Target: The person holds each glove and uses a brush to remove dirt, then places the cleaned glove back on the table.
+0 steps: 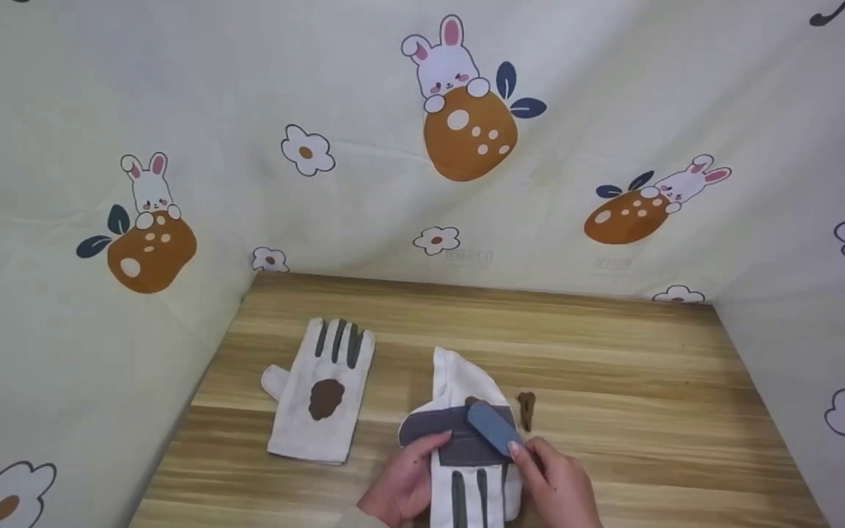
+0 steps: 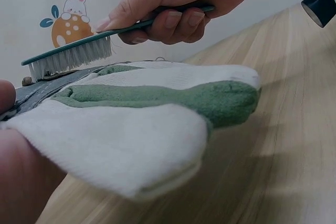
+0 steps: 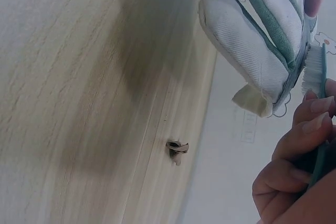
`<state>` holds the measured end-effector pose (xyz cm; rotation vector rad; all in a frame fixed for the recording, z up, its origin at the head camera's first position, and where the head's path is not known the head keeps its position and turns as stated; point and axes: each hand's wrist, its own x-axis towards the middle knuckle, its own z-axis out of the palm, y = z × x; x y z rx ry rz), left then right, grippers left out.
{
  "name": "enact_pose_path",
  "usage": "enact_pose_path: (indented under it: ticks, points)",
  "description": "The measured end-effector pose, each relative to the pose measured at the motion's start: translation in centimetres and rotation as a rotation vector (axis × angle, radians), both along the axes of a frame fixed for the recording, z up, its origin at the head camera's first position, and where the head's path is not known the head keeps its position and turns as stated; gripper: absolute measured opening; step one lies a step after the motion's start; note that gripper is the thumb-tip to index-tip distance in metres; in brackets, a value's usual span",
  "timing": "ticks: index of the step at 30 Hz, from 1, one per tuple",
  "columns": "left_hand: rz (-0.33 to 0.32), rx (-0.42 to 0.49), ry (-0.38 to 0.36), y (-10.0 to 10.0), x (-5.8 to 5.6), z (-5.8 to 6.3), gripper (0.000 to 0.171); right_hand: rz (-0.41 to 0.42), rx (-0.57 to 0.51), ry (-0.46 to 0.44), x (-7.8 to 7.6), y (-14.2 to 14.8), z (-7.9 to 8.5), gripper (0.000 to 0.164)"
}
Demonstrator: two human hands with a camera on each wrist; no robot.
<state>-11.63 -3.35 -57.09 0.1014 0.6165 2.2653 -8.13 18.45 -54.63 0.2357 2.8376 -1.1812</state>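
Observation:
My left hand (image 1: 408, 480) grips a white work glove (image 1: 466, 378) with a dark grey band and grey-green finger strips. Its thumb lies on the band, and the glove's fingers point toward me, raised above the table in the left wrist view. In my right hand (image 1: 560, 485) is a brush (image 1: 494, 430) with a blue-green handle and white bristles (image 2: 79, 56). The brush head lies over the band, bristles down on the glove. A small brown lump (image 2: 27, 81) shows at the brush's far end. To the left, a second glove (image 1: 294, 418) lies flat, with a brown patch (image 1: 326, 399) on it.
A small brown curled piece (image 1: 527, 411) lies on the wooden table (image 1: 613, 367) just right of the held glove. Pale cloth walls (image 1: 364, 205) printed with rabbits and flowers enclose the table at the back and both sides.

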Motion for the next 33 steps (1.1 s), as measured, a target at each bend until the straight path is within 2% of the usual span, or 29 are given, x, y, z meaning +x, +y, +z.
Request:
enact_pose_path:
  ticks: [6, 14, 18, 21, 23, 25, 29, 33]
  points:
    - [-0.014, 0.016, 0.009, -0.1, 0.3, -0.2, 0.049, -0.004, -0.011, -0.01, 0.2, 0.2, -0.3, 0.046]
    - [-0.001, 0.021, -0.052, -0.5, 0.3, -0.4, 0.053, -0.014, -0.077, -0.101, 0.1, 0.4, -0.4, 0.05]
    - [-0.029, 0.047, 0.009, -0.4, 0.1, -0.6, 0.049, -0.016, -0.065, -0.066, 0.0, 0.3, -0.2, 0.049]
    - [-0.057, 0.069, 0.06, -0.3, -0.1, -0.8, 0.045, -0.011, -0.052, 0.006, 0.1, -0.2, 0.0, 0.044]
    - [-0.057, 0.071, 0.066, -0.3, -0.2, -0.8, 0.044, 0.007, -0.064, 0.047, 0.3, -0.7, 0.2, 0.04]
    - [-0.063, 0.066, 0.055, -0.2, -0.3, -0.8, 0.045, 0.03, -0.078, 0.074, 0.4, -1.3, 0.4, 0.038]
    - [-0.06, 0.033, 0.007, 0.0, -0.5, -0.5, 0.053, 0.086, -0.075, 0.065, 0.2, -2.1, 0.7, 0.041]
    - [-0.053, 0.013, -0.037, -0.1, -0.8, -0.2, 0.058, 0.116, -0.048, 0.065, -0.4, -2.2, 0.4, 0.042]
